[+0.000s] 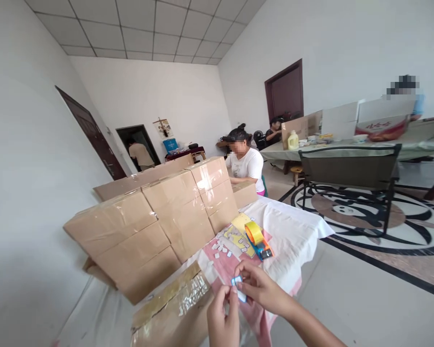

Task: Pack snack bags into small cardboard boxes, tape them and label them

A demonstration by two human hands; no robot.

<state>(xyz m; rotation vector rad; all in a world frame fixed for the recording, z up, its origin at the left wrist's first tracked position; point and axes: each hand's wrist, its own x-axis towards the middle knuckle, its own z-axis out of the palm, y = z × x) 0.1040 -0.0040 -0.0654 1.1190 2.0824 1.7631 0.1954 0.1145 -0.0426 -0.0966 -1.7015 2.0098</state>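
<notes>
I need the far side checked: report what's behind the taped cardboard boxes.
A person in white and a cardboard panel show partly; the boxes cover whatever lies lower.

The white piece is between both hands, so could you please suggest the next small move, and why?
I would probably steady the white piece with the left hand and gently adjust it with the right hand, since both hands meet at it and neither visibly holds anything else.
</notes>
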